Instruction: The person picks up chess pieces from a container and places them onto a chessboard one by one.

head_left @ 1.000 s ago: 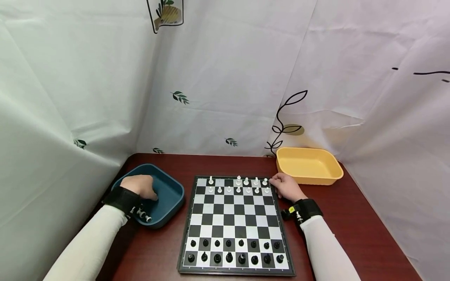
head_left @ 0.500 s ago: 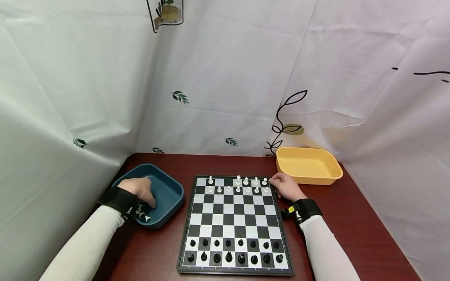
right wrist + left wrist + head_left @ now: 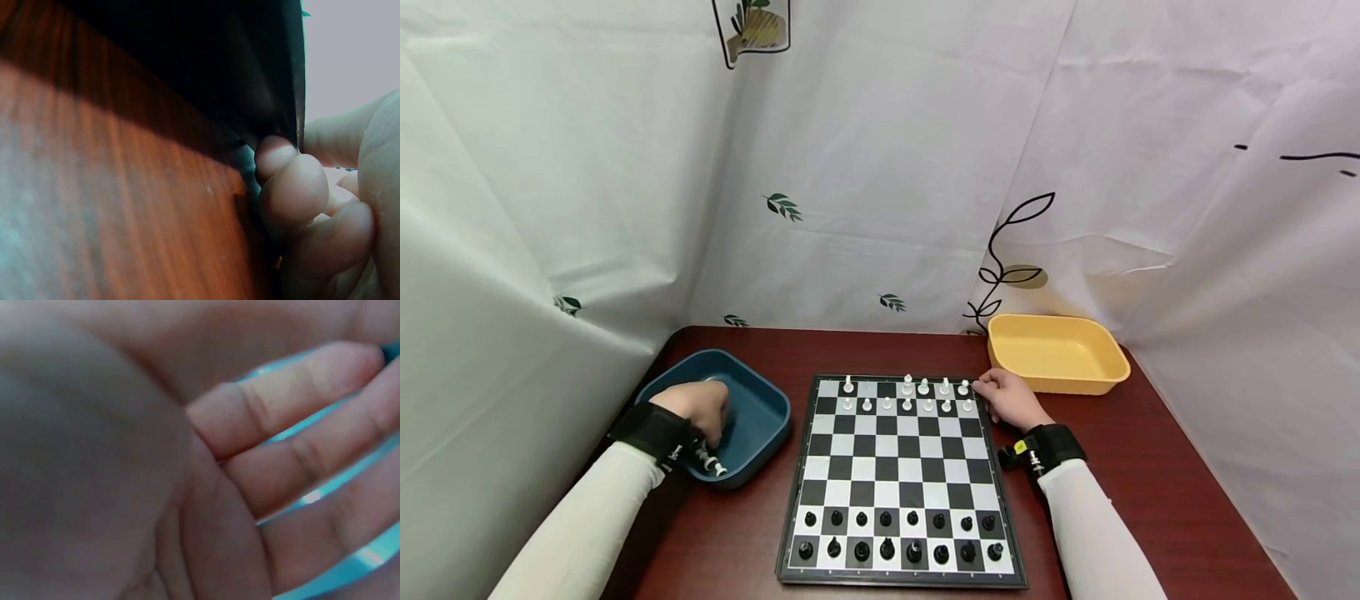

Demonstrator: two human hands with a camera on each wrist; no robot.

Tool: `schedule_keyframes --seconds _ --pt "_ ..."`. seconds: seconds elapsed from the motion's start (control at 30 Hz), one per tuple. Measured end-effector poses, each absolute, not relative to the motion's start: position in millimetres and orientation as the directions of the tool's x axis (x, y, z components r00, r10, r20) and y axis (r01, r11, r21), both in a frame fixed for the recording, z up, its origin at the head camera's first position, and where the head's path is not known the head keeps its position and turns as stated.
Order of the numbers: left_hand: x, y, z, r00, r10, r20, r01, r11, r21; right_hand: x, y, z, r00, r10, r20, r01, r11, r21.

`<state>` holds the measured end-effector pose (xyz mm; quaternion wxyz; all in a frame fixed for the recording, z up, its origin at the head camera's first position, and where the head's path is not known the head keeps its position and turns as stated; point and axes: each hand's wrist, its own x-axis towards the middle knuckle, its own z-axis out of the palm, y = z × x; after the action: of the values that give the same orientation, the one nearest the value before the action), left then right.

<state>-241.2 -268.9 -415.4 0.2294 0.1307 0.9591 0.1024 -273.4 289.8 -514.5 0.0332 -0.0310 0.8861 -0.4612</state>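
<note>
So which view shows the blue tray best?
The head view: the whole blue tray sits left of the chessboard, with the left hand reaching into it. The left wrist view shows only teal slivers between blurred fingers. The right wrist view shows none of it.

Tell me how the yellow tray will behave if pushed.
The yellow tray looks like thin plastic and holds nothing visible, so it is probably light. On the smooth wooden table it would likely slide; its low, wide shape makes tipping unlikely.
</note>
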Motion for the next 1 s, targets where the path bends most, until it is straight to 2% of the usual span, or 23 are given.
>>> schedule_keyframes --seconds 0.2,0.67,1.0 --pt "-245.3 -271.0 -420.5 -0.857 0.373 -0.357 0.273 0.914 0.298 -273.4 290.1 -515.3 -0.996 -0.089 -0.028 -0.028 0.57 -0.821" --pt "-251.9 -270.0 -424.5 -0.872 0.415 -0.261 0.296 0.87 0.394 -273.4 290.1 -514.4 -0.996 -0.089 -0.026 -0.031 0.583 -0.812" --pt "-255.0 -269.7 -425.8 -0.877 0.445 -0.181 0.372 0.867 0.332 -273.5 289.4 -515.2 -0.996 -0.09 -0.024 -0.033 0.58 -0.814"
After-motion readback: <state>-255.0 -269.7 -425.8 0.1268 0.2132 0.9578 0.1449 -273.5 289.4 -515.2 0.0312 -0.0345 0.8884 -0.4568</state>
